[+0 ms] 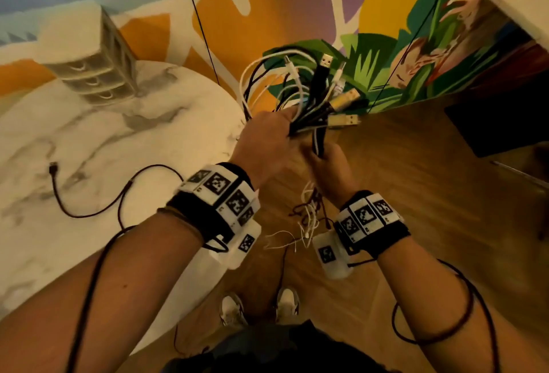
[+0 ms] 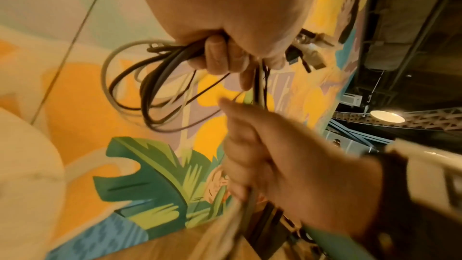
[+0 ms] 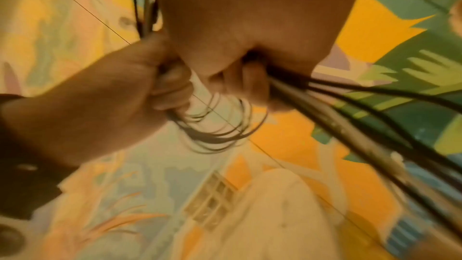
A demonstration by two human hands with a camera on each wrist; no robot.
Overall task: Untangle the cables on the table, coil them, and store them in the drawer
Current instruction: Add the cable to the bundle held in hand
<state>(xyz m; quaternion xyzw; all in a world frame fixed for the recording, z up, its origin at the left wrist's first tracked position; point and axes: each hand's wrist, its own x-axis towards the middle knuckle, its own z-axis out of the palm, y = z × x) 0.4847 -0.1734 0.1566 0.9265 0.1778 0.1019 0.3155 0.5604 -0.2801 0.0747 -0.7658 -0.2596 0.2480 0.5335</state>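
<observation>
A casual public interior, likely a café or shared lounge. A bright painted mural (image 1: pixel 341 10) of orange shapes, lilac bands and green leaves covered the wall. A round marble-patterned table (image 1: pixel 104 140) stood against it, carrying a small white drawer unit (image 1: pixel 98 66). The floor (image 1: pixel 416 179) was wood plank. Overhead, seen from the left wrist, ran an exposed dark ceiling (image 2: pixel 412 37) with ducts, trusses and a round lamp (image 2: pixel 387 116).
</observation>
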